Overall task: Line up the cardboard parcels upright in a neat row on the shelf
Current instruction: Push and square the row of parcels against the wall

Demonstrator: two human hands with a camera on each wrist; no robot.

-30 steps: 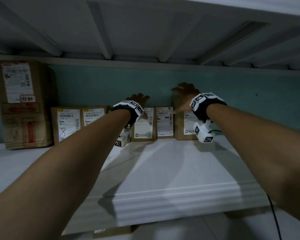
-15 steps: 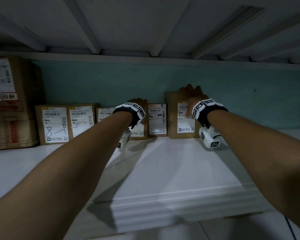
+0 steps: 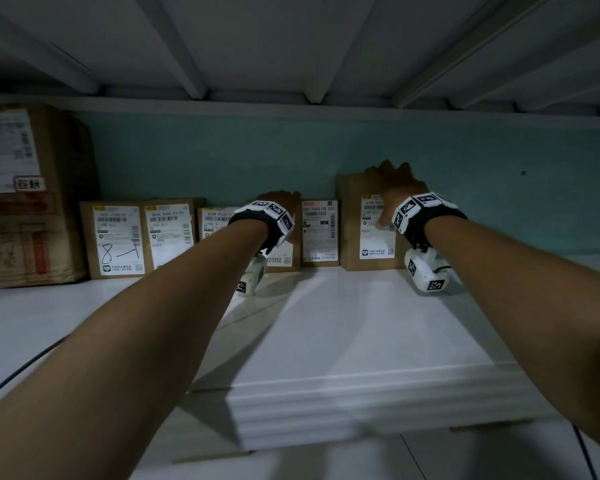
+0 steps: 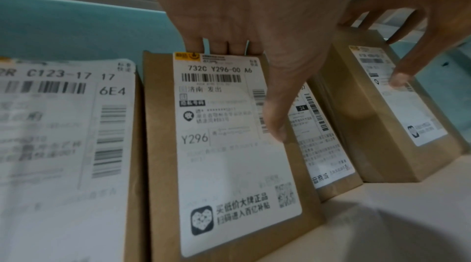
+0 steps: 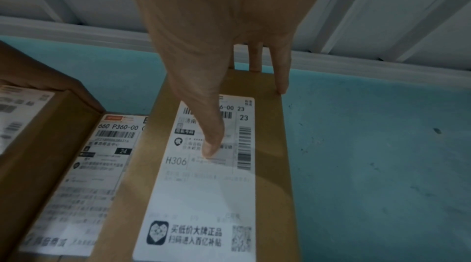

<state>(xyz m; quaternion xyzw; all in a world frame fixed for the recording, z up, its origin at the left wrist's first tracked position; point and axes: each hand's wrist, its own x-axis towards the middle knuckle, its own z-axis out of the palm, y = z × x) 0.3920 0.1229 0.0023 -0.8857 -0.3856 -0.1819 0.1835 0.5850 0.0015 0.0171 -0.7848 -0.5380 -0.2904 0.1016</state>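
Note:
Several brown cardboard parcels with white labels stand upright in a row against the teal back wall of the white shelf (image 3: pixel 343 323). My left hand (image 3: pixel 279 200) (image 4: pixel 249 85) grips the top edge of the Y296 parcel (image 3: pixel 281 261) (image 4: pixel 229 165), fingers behind it and thumb on the label. My right hand (image 3: pixel 392 181) (image 5: pixel 229 105) holds the taller H306 parcel (image 3: pixel 350 230) (image 5: pixel 203 196) at the right end of the row in the same way. Between the two stands the 660 P360 parcel (image 3: pixel 319 233) (image 4: pixel 321 155) (image 5: pixel 102 155).
Left of my left hand stand the C123 parcel (image 3: pixel 215 223) (image 4: pixel 63 125), two more parcels (image 3: pixel 118 237) and a large taped box (image 3: pixel 25 195). The ribbed underside of the upper shelf (image 3: pixel 291 46) hangs low overhead. A dark cable (image 3: pixel 14 372) runs at the lower left.
Both hands have come down from above the parcels onto their top edges. The H306 parcel now stands taller and more upright. My view has shifted right.

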